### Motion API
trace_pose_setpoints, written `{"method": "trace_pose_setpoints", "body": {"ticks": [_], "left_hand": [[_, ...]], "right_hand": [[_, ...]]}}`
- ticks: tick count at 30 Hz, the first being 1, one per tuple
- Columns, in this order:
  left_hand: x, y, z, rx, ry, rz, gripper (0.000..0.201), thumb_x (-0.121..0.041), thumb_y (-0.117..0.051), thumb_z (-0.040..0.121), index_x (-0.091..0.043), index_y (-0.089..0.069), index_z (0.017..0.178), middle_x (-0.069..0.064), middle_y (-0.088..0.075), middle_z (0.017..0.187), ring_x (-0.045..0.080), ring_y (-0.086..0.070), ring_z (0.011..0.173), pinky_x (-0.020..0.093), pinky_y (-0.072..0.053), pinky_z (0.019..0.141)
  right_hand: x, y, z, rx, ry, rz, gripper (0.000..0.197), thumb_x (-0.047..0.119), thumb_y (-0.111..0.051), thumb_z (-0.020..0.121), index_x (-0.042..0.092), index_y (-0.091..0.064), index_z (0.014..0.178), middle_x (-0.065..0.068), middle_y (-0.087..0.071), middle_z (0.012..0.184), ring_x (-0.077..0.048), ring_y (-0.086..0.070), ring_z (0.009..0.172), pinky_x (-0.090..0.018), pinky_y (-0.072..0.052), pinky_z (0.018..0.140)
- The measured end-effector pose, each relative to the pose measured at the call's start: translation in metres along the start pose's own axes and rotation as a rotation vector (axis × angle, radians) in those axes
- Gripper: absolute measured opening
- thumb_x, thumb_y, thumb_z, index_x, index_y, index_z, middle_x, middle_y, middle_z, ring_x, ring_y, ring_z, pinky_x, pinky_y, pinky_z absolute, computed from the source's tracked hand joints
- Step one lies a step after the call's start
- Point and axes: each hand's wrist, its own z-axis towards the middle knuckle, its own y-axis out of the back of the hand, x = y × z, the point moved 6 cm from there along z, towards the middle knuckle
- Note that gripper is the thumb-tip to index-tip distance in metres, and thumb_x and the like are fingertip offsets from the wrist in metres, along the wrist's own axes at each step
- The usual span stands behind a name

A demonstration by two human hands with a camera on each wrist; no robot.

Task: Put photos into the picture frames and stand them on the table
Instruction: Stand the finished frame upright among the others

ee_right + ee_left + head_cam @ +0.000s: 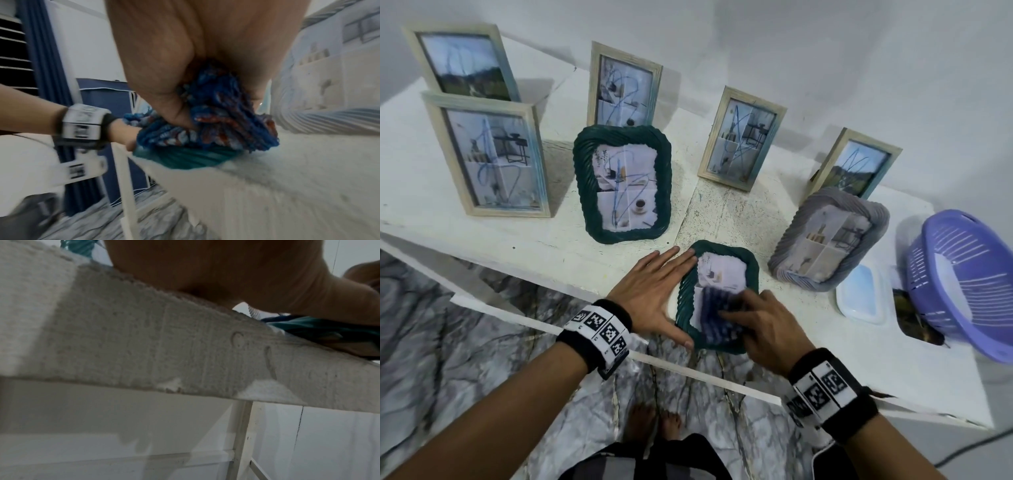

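A dark green woven frame [752,274] lies flat at the table's front edge with a photo [720,274] showing in it. My left hand [661,294] lies flat with straight fingers along the frame's left side, and its thumb is at the near corner. My right hand [760,325] grips a bunched blue cloth [717,317] and presses it onto the lower half of the frame. In the right wrist view, the blue cloth [222,123] bulges out under my right hand [185,48] onto the green frame [185,160]. The left wrist view shows my left hand [226,272] above the table edge [144,345].
Several wooden frames with photos stand along the back. A second green frame [585,192] and a grey woven frame [791,260] stand nearer. At the right are a clear plastic lid [861,298], a tilted purple basket [962,284] and a loose photo [917,322]. The table [859,370] ends just behind my wrists.
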Motion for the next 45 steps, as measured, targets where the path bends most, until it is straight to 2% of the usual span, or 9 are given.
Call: {"method": "trace_pose_setpoints", "body": {"ticks": [6, 11, 15, 19, 26, 30, 35, 39, 45], "left_hand": [[-0.001, -0.001, 0.002, 0.002, 0.007, -0.002, 0.142, -0.102, -0.042, 0.051, -0.023, 0.017, 0.153, -0.006, 0.023, 0.159, 0.011, 0.019, 0.147, 0.032, 0.014, 0.118], [-0.002, 0.001, 0.0, 0.005, 0.003, -0.012, 0.142, -0.1, -0.045, 0.05, -0.024, 0.016, 0.153, -0.009, 0.026, 0.156, 0.011, 0.018, 0.147, 0.032, 0.013, 0.118], [-0.001, 0.002, 0.0, 0.004, 0.005, -0.027, 0.142, -0.099, -0.046, 0.051, -0.024, 0.017, 0.153, -0.009, 0.025, 0.156, 0.011, 0.018, 0.147, 0.032, 0.014, 0.117], [-0.001, 0.001, 0.0, 0.012, 0.006, -0.019, 0.141, -0.1, -0.045, 0.052, -0.024, 0.019, 0.152, -0.008, 0.027, 0.156, 0.011, 0.019, 0.147, 0.033, 0.015, 0.117], [-0.002, 0.003, 0.0, -0.005, 0.007, -0.024, 0.142, -0.099, -0.048, 0.051, -0.024, 0.015, 0.154, -0.01, 0.025, 0.156, 0.01, 0.017, 0.148, 0.031, 0.014, 0.117], [-0.001, 0.001, 0.0, -0.006, 0.008, -0.023, 0.141, -0.099, -0.047, 0.052, -0.024, 0.016, 0.153, -0.008, 0.025, 0.158, 0.011, 0.019, 0.147, 0.03, 0.017, 0.116], [0.0, 0.004, -0.001, -0.008, 0.006, -0.021, 0.141, -0.099, -0.047, 0.052, -0.024, 0.016, 0.153, -0.008, 0.024, 0.158, 0.01, 0.019, 0.147, 0.031, 0.015, 0.117], [-0.006, 0.005, 0.005, -0.014, 0.012, -0.025, 0.142, -0.099, -0.048, 0.05, -0.025, 0.017, 0.153, -0.009, 0.025, 0.157, 0.01, 0.017, 0.148, 0.034, 0.01, 0.12], [0.0, 0.0, 0.0, 0.004, 0.015, -0.043, 0.143, -0.1, -0.048, 0.05, -0.026, 0.017, 0.153, -0.009, 0.023, 0.158, 0.009, 0.018, 0.147, 0.033, 0.01, 0.119]], "right_hand": [[-0.03, 0.013, 0.008, -0.039, -0.085, -0.113, 0.038, 0.023, -0.067, 0.077, 0.026, -0.07, 0.114, -0.008, -0.059, 0.11, -0.032, -0.052, 0.085, -0.045, -0.054, 0.064], [-0.014, 0.009, 0.017, -0.031, -0.066, -0.032, 0.047, 0.029, -0.037, 0.081, 0.021, -0.071, 0.114, -0.008, -0.057, 0.109, -0.03, -0.051, 0.088, -0.043, -0.053, 0.069], [-0.002, 0.006, -0.012, 0.054, 0.064, -0.013, 0.042, 0.022, -0.051, 0.079, 0.032, -0.069, 0.115, -0.002, -0.058, 0.106, -0.024, -0.051, 0.086, -0.036, -0.05, 0.064], [-0.031, 0.015, 0.017, -0.057, -0.138, -0.079, 0.036, 0.022, -0.067, 0.078, 0.024, -0.07, 0.114, -0.008, -0.057, 0.107, -0.032, -0.053, 0.088, -0.044, -0.054, 0.069], [-0.006, 0.01, 0.018, 0.026, -0.038, -0.054, 0.05, 0.036, -0.039, 0.081, 0.023, -0.069, 0.119, -0.007, -0.056, 0.11, -0.031, -0.05, 0.089, -0.039, -0.048, 0.07], [-0.011, 0.008, -0.008, 0.044, 0.054, -0.133, 0.039, 0.023, -0.066, 0.073, 0.028, -0.071, 0.111, -0.003, -0.059, 0.103, -0.027, -0.052, 0.08, -0.038, -0.05, 0.059], [-0.02, 0.013, 0.035, -0.033, -0.124, -0.148, 0.045, 0.022, -0.069, 0.073, 0.015, -0.066, 0.118, -0.013, -0.057, 0.112, -0.036, -0.052, 0.087, -0.048, -0.053, 0.07], [0.0, 0.01, 0.021, -0.029, 0.016, -0.069, 0.044, 0.039, -0.056, 0.084, 0.018, -0.066, 0.121, -0.011, -0.058, 0.117, -0.033, -0.051, 0.088, -0.043, -0.052, 0.071], [-0.014, 0.011, -0.021, 0.058, 0.097, 0.159, 0.052, 0.019, -0.036, 0.081, 0.025, -0.064, 0.125, 0.002, -0.063, 0.119, -0.023, -0.049, 0.086, -0.034, -0.046, 0.072]]}}
